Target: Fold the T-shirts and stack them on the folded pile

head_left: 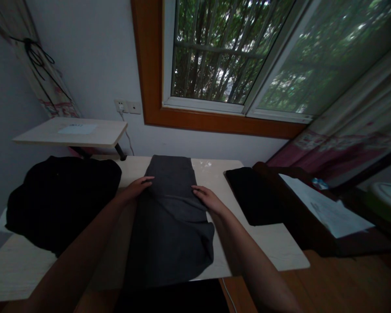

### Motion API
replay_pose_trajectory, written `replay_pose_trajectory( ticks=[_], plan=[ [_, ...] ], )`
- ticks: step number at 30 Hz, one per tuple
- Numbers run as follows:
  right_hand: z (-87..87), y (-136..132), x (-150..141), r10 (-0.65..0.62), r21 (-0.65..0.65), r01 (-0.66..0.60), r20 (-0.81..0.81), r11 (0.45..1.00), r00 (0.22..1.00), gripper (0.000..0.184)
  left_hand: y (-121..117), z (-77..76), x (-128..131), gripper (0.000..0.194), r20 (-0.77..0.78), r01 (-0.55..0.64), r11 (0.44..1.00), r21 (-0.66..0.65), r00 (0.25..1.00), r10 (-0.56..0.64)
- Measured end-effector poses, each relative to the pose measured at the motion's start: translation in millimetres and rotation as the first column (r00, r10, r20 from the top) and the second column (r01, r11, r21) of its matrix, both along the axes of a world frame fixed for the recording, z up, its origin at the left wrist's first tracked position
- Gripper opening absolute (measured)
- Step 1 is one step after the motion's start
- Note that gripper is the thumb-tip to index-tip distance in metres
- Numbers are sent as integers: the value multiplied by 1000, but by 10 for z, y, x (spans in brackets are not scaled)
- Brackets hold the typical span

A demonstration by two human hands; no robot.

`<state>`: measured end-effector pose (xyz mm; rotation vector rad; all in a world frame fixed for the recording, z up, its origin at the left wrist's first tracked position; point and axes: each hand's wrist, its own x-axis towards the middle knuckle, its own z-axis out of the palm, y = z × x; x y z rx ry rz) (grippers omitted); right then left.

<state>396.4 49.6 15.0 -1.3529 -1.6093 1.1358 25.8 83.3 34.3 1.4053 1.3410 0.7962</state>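
A pair of dark grey trousers (172, 217), apparently folded lengthwise, lies on the pale table (267, 243) in front of me. Its narrow end points towards the window and its wider end reaches the near edge. Wrinkles cross the middle, and the right side bulges out. My left hand (137, 188) rests at the left edge of the cloth, fingers stretched onto it. Opposite, my right hand (210, 199) touches the right edge with its fingers extended. The undersides of both hands are hidden.
A bundled black garment (65, 195) lies to the left, below a small raised shelf (107, 132). At right is a flat folded black cloth (252, 193). Beyond it, a dark brown piece of furniture (299, 217) carries papers (326, 208). A window (228, 65) stands behind.
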Motion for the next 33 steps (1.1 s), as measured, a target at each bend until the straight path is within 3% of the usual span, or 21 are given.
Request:
replay_pose_trajectory(
  ticks=[4, 8, 16, 20, 24, 28, 30, 33],
  plan=[
    [8, -173, 0, -7, -135, -15, -160, 991, 987, 47, -43, -39, 19, 56, 45, -30, 1000, -6, 999, 30],
    [-29, -155, -49, -83, -236, 20, -259, 971, 962, 53, 97, -132, 65, 60, 49, -105, 994, 42, 994, 102],
    [-36, 200, -205, -193, -265, 107, -324, 958, 926, 55, 572, -157, 177, 63, 57, -219, 975, 46, 975, 216],
    [32, 261, -228, -189, -187, 138, -286, 973, 939, 52, 623, -133, 207, 65, 76, -240, 970, 41, 969, 236],
    [130, 48, -155, -144, -173, 91, -319, 981, 937, 53, 373, -137, 167, 68, 91, -234, 970, 61, 969, 229],
    [228, -296, 21, -7, -251, -72, -299, 965, 954, 62, -93, -116, 62, 76, 56, -123, 989, 81, 991, 119],
    [247, -440, 115, 71, -299, -149, -257, 943, 964, 70, -340, -86, 1, 81, -7, -57, 994, 93, 998, 58],
    [204, -593, 206, 88, -340, -177, -261, 924, 961, 91, -670, -36, -81, 93, -32, 45, 996, 80, 999, -42]
  ],
)
